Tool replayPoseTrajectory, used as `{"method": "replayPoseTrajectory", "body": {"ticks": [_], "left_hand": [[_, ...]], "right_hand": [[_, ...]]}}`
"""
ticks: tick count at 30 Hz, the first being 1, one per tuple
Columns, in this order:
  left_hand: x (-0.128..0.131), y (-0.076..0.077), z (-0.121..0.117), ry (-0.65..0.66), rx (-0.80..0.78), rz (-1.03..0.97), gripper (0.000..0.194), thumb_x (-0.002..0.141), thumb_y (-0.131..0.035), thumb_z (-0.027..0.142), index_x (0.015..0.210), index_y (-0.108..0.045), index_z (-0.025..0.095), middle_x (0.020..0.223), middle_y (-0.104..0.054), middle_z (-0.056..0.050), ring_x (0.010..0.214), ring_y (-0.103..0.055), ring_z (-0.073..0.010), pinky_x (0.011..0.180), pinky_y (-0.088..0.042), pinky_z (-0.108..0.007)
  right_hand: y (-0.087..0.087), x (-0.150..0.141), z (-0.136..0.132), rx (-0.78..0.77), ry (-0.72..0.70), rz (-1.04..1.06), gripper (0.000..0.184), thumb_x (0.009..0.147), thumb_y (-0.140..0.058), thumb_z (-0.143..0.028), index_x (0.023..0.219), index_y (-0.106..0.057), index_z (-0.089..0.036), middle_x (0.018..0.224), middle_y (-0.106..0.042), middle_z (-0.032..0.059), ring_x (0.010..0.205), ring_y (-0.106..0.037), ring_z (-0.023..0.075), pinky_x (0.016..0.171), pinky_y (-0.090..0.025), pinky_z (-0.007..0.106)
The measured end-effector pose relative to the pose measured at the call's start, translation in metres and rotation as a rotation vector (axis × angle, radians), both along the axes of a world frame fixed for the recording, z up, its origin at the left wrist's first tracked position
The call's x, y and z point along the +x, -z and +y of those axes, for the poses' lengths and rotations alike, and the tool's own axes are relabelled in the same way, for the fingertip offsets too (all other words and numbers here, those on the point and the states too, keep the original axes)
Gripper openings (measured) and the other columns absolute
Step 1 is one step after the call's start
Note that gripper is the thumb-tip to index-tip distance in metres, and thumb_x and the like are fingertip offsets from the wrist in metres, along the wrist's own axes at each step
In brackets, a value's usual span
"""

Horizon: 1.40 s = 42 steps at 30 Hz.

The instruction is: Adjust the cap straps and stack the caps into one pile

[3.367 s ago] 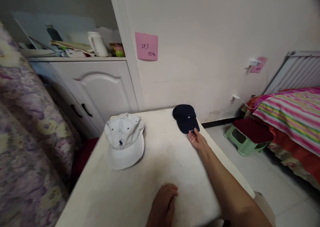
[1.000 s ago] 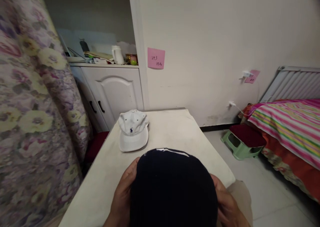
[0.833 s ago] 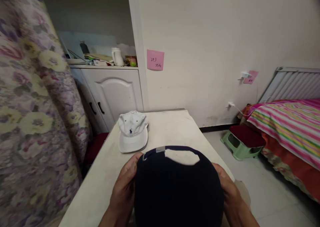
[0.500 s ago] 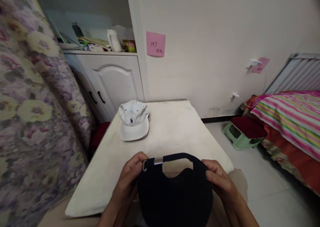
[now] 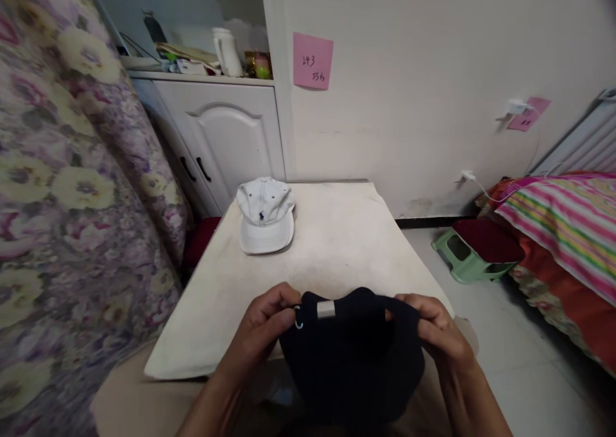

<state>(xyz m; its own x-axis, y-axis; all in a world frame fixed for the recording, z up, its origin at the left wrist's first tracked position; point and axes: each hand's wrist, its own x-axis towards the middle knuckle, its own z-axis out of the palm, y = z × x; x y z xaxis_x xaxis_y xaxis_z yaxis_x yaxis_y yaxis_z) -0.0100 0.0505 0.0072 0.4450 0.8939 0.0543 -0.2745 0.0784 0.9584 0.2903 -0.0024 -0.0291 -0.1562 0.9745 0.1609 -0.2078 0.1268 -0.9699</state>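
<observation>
Navy cap (image 5: 356, 373) is up in both hands at the desk's (image 5: 337, 257) near edge, partly past it. Left hand (image 5: 264, 321): grip clamped on the cap's left side. Right hand (image 5: 437, 331): grip clamped on its right side. Its upper edge, with a pale tab (image 5: 326, 309), runs left-right just over the desk's near end; body hangs down toward the person. Can't tell brim direction. White cap (image 5: 265, 207) rests on the desk's far left part, brim pointing to the near edge, crown-to-brim line running far to near. Desk top off-white, smudged. Wall (image 5: 399, 84) behind desk; white cabinet (image 5: 235, 142) beyond its far left corner; floral curtain (image 5: 67, 187) left of desk; green stool (image 5: 459, 267) and striped bed (image 5: 563, 212) right of it.
</observation>
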Motion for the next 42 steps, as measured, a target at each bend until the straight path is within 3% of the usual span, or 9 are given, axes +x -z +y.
{"method": "replayPoseTrajectory", "body": {"ticks": [4,7,11,14,19,28,36,42], "left_hand": [[-0.001,0.008,-0.013,0.048,-0.056,0.232,0.024,0.085,-0.071,0.038,0.077,-0.062,0.018,0.068,-0.057,0.001,0.062,-0.046,-0.0123,0.057,-0.033,-0.023],[0.005,0.01,-0.023,0.058,-0.077,0.309,0.024,0.086,-0.069,0.038,0.077,-0.06,0.018,0.068,-0.056,0.002,0.061,-0.045,-0.0117,0.057,-0.031,-0.023],[0.012,0.012,-0.033,0.058,-0.15,0.309,0.022,0.087,-0.066,0.038,0.079,-0.059,0.019,0.068,-0.056,0.003,0.062,-0.045,-0.0119,0.057,-0.032,-0.022],[0.014,0.018,-0.039,0.007,-0.214,0.3,0.024,0.087,-0.066,0.04,0.078,-0.059,0.019,0.067,-0.055,0.003,0.06,-0.044,-0.0116,0.055,-0.03,-0.023],[0.014,0.028,-0.049,-0.04,-0.277,0.286,0.023,0.084,-0.068,0.038,0.075,-0.059,0.018,0.066,-0.055,0.002,0.061,-0.045,-0.0128,0.057,-0.031,-0.023],[0.016,0.039,-0.056,-0.036,-0.294,0.24,0.02,0.082,-0.07,0.034,0.075,-0.06,0.018,0.066,-0.051,0.003,0.062,-0.042,-0.0127,0.059,-0.029,-0.024],[0.019,0.039,-0.053,-0.029,-0.29,0.226,0.018,0.078,-0.073,0.03,0.073,-0.061,0.018,0.065,-0.051,0.004,0.062,-0.041,-0.0126,0.06,-0.029,-0.025],[0.015,0.036,-0.048,-0.025,-0.306,0.23,0.018,0.082,-0.07,0.033,0.08,-0.061,0.018,0.068,-0.052,0.003,0.064,-0.043,-0.0127,0.06,-0.031,-0.024]], "right_hand": [[0.015,0.011,-0.012,-0.083,-0.212,-0.107,0.038,0.079,-0.069,-0.055,0.077,-0.07,-0.018,0.071,-0.059,0.0053,0.065,-0.05,0.0193,0.062,-0.037,0.031],[0.021,0.016,-0.017,-0.121,-0.284,-0.159,0.036,0.08,-0.07,-0.052,0.085,-0.071,-0.017,0.071,-0.059,0.003,0.062,-0.049,0.0162,0.058,-0.035,0.028],[0.014,0.005,-0.013,-0.096,-0.237,-0.171,0.029,0.087,-0.067,-0.044,0.102,-0.07,-0.018,0.076,-0.063,0.0031,0.065,-0.056,0.0155,0.058,-0.039,0.026],[0.003,-0.021,-0.006,-0.027,-0.176,-0.19,0.02,0.084,-0.072,-0.034,0.098,-0.07,-0.02,0.087,-0.065,0.0035,0.078,-0.06,0.0167,0.069,-0.045,0.027],[-0.013,-0.063,0.0,0.129,-0.252,-0.353,0.021,0.079,-0.079,-0.025,0.098,-0.071,-0.023,0.1,-0.064,0.0032,0.093,-0.061,0.0189,0.084,-0.048,0.034],[-0.006,-0.077,-0.002,0.14,-0.331,-0.567,0.012,0.082,-0.074,-0.021,0.09,-0.065,-0.02,0.089,-0.059,-0.0006,0.077,-0.057,0.0142,0.07,-0.046,0.027],[0.003,-0.079,0.003,-0.029,-0.418,-0.426,0.016,0.078,-0.077,-0.022,0.076,-0.062,-0.018,0.078,-0.054,-0.0041,0.065,-0.049,0.0097,0.059,-0.038,0.022],[0.011,-0.067,0.011,-0.064,-0.507,-0.202,0.022,0.077,-0.079,-0.028,0.074,-0.06,-0.018,0.083,-0.055,-0.0018,0.075,-0.05,0.0128,0.066,-0.04,0.025]]}}
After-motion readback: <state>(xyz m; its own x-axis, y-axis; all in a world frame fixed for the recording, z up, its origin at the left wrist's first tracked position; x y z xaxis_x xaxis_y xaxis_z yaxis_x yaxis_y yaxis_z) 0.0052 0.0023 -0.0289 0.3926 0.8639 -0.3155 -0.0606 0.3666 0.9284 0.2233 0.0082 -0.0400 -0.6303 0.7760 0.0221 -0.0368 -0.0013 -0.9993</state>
